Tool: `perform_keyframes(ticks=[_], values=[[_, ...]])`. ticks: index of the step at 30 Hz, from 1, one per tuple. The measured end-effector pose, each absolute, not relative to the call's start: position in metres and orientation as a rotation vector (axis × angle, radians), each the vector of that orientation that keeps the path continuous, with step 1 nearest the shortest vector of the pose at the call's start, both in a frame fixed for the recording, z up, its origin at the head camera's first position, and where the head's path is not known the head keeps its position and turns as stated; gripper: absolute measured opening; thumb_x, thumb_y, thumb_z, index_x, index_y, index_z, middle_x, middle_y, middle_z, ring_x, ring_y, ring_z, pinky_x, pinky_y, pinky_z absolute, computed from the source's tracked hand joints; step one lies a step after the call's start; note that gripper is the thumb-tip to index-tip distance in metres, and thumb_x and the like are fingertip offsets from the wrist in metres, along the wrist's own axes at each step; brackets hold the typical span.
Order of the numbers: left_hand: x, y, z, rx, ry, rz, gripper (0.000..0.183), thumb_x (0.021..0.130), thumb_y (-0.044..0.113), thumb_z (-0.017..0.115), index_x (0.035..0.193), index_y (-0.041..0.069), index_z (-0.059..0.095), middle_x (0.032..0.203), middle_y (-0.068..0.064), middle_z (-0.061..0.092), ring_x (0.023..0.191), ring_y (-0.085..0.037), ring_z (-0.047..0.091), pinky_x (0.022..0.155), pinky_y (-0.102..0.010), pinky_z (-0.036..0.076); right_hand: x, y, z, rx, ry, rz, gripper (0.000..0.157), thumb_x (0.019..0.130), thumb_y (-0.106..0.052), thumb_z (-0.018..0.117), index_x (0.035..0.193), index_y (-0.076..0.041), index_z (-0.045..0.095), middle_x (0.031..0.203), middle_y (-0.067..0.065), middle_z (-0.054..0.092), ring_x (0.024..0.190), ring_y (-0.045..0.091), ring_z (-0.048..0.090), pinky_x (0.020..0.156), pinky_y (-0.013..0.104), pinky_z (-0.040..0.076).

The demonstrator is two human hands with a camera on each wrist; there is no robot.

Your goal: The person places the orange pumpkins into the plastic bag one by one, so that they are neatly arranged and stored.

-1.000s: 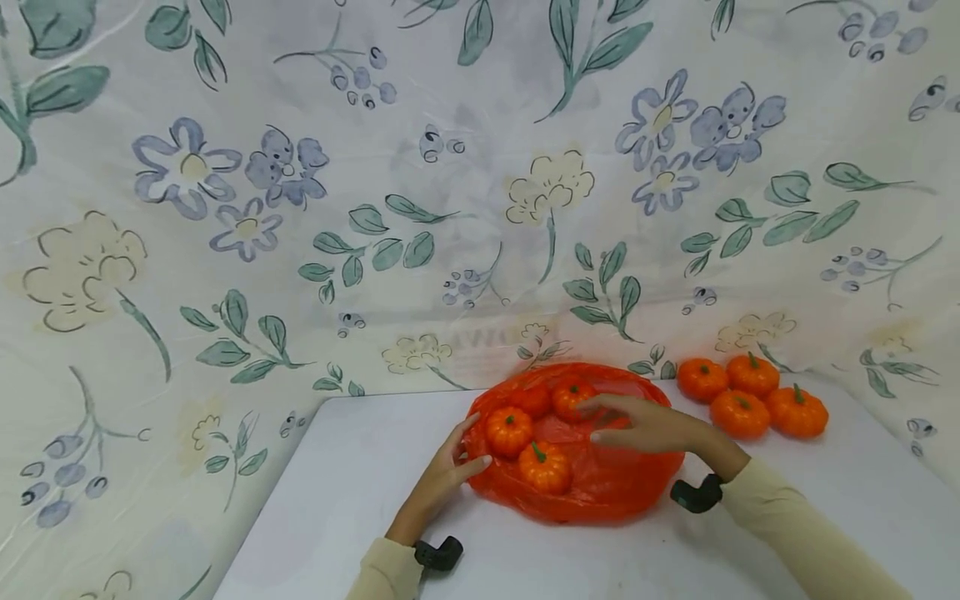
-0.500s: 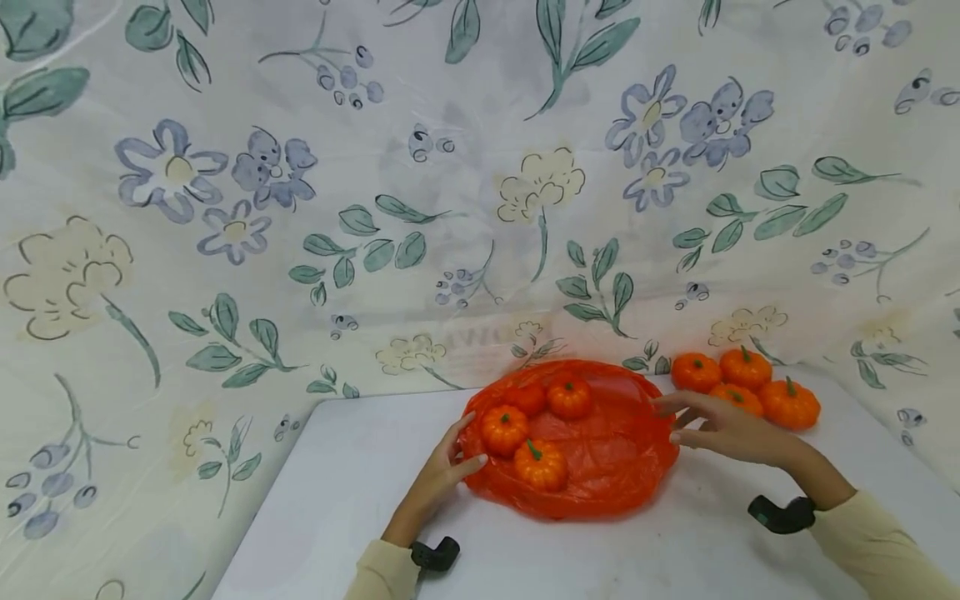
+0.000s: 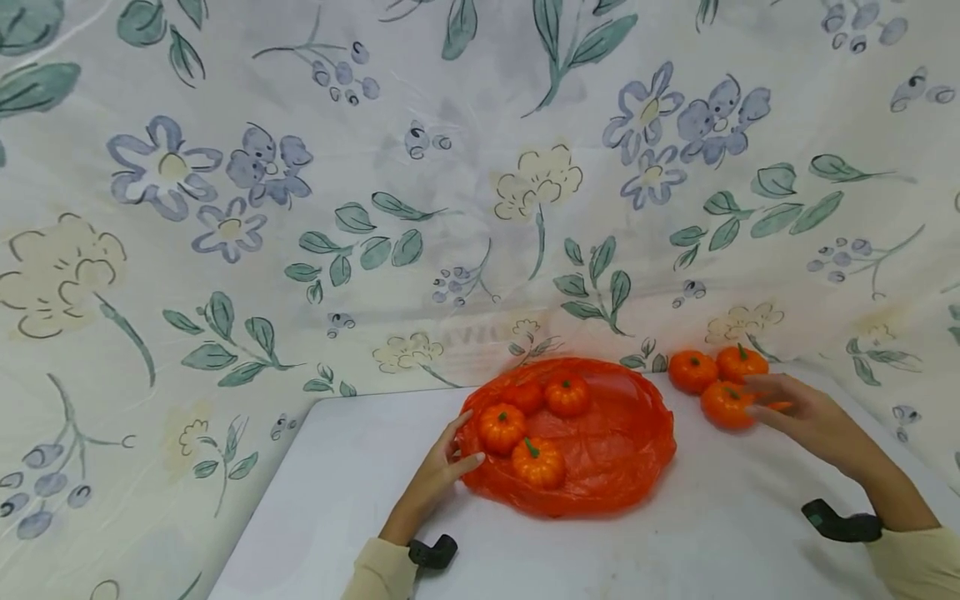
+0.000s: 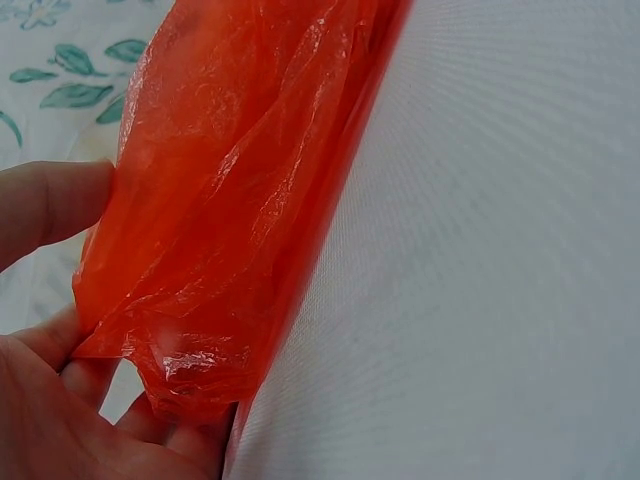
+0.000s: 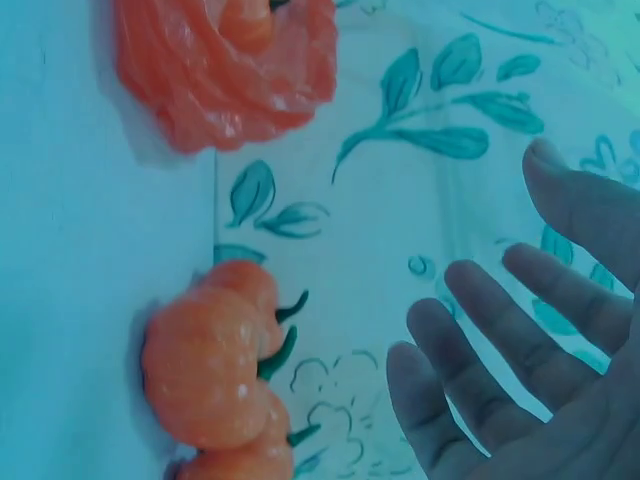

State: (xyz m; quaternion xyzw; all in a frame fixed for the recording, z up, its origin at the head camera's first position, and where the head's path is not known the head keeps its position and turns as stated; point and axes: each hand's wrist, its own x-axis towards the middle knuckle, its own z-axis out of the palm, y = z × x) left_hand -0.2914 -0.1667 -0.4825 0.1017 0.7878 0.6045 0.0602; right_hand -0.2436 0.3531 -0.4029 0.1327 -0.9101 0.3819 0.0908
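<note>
A red plastic bag (image 3: 600, 467) lies spread open on the white table, with several small orange pumpkins (image 3: 538, 463) in its left part. My left hand (image 3: 431, 479) holds the bag's left edge; in the left wrist view the thumb (image 4: 60, 205) lies against the plastic and the other fingers go behind it. My right hand (image 3: 813, 421) hovers at the pumpkin group on the right, fingers apart and holding nothing. It hides most of one pumpkin; another pumpkin (image 3: 723, 407) sits just left of its fingertips. The right wrist view shows these pumpkins (image 5: 205, 370) apart from the hand.
Behind the table (image 3: 292, 492) hangs a floral-patterned cloth (image 3: 465, 208), close to the bag's far edge. Two more pumpkins, one on the left (image 3: 692, 371) and one beside it (image 3: 741, 363), stand at the table's back right. Each wrist wears a dark device.
My right hand has moved right, from over the bag to the pumpkins outside it. My left hand stays at the bag's edge. The head view has shifted slightly.
</note>
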Motion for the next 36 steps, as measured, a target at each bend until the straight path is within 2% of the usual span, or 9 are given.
perform_keyframes(ticks=[3,5,8,11,12,20,25,31,36], values=[[-0.291,-0.168,-0.483,0.307,2.390,1.815,0.072,0.091,0.026,0.068,0.155,0.025,0.035,0.159,-0.012,0.035,0.134,-0.036,0.044,0.106,-0.055,0.046,-0.245,0.364,-0.406,0.307,-2.690,1.137,0.049,0.100,-0.025,0.062,0.139,0.001,0.049,0.136,0.027,0.053,0.097,-0.018,0.047,0.074,0.013,0.051],[-0.291,-0.168,-0.483,0.304,2.394,1.808,0.072,0.091,0.026,0.068,0.155,0.026,0.034,0.160,-0.012,0.035,0.134,-0.035,0.044,0.107,-0.056,0.046,-0.246,0.371,-0.407,0.237,-2.686,1.113,0.053,0.100,-0.028,0.061,0.142,0.001,0.045,0.139,0.028,0.050,0.106,-0.002,0.054,0.079,0.015,0.052],[-0.291,-0.167,-0.484,0.312,2.390,1.812,0.072,0.092,0.026,0.068,0.155,0.026,0.034,0.160,-0.011,0.034,0.134,-0.035,0.043,0.107,-0.056,0.045,-0.252,0.382,-0.410,0.124,-2.677,1.100,0.063,0.100,-0.034,0.059,0.147,0.003,0.038,0.147,0.034,0.040,0.130,0.035,0.043,0.104,0.041,0.049],[-0.291,-0.167,-0.484,0.305,2.381,1.817,0.072,0.091,0.025,0.069,0.155,0.027,0.035,0.161,-0.010,0.034,0.135,-0.034,0.044,0.108,-0.055,0.046,-0.260,0.393,-0.416,-0.023,-2.688,1.122,0.074,0.101,-0.040,0.056,0.151,0.007,0.028,0.152,0.041,0.025,0.133,0.060,0.024,0.103,0.075,0.031],[-0.290,-0.167,-0.484,0.307,2.380,1.819,0.072,0.092,0.025,0.069,0.155,0.027,0.035,0.161,-0.010,0.034,0.135,-0.034,0.044,0.108,-0.055,0.046,-0.262,0.397,-0.418,-0.072,-2.683,1.135,0.076,0.101,-0.041,0.055,0.151,0.008,0.025,0.152,0.042,0.021,0.134,0.063,0.020,0.101,0.078,0.027],[-0.291,-0.168,-0.484,0.323,2.396,1.820,0.071,0.092,0.025,0.069,0.155,0.026,0.035,0.161,-0.010,0.033,0.137,-0.036,0.043,0.109,-0.058,0.043,-0.280,0.429,-0.441,-0.357,-2.765,1.214,0.104,0.093,-0.069,0.048,0.156,0.005,0.009,0.158,0.039,0.003,0.138,0.065,0.010,0.098,0.081,0.026],[-0.292,-0.168,-0.483,0.316,2.396,1.812,0.072,0.092,0.026,0.069,0.155,0.025,0.035,0.161,-0.012,0.033,0.137,-0.037,0.043,0.109,-0.059,0.043,-0.287,0.438,-0.453,-0.336,-2.848,1.271,0.108,0.092,-0.069,0.049,0.155,0.007,0.005,0.156,0.041,-0.002,0.136,0.067,0.009,0.100,0.080,0.027],[-0.291,-0.169,-0.483,0.314,2.389,1.806,0.073,0.092,0.026,0.069,0.155,0.025,0.034,0.162,-0.012,0.032,0.139,-0.040,0.041,0.109,-0.062,0.041,-0.295,0.434,-0.463,-0.231,-2.911,1.278,0.098,0.098,-0.058,0.051,0.153,0.011,0.008,0.152,0.045,0.007,0.131,0.065,0.018,0.102,0.078,0.029],[-0.291,-0.168,-0.483,0.298,2.391,1.817,0.072,0.091,0.027,0.070,0.155,0.025,0.035,0.161,-0.012,0.033,0.138,-0.039,0.042,0.109,-0.061,0.042,-0.301,0.429,-0.466,-0.163,-2.904,1.228,0.104,0.094,-0.062,0.054,0.150,0.015,0.015,0.150,0.045,0.016,0.131,0.062,0.021,0.105,0.077,0.025]])
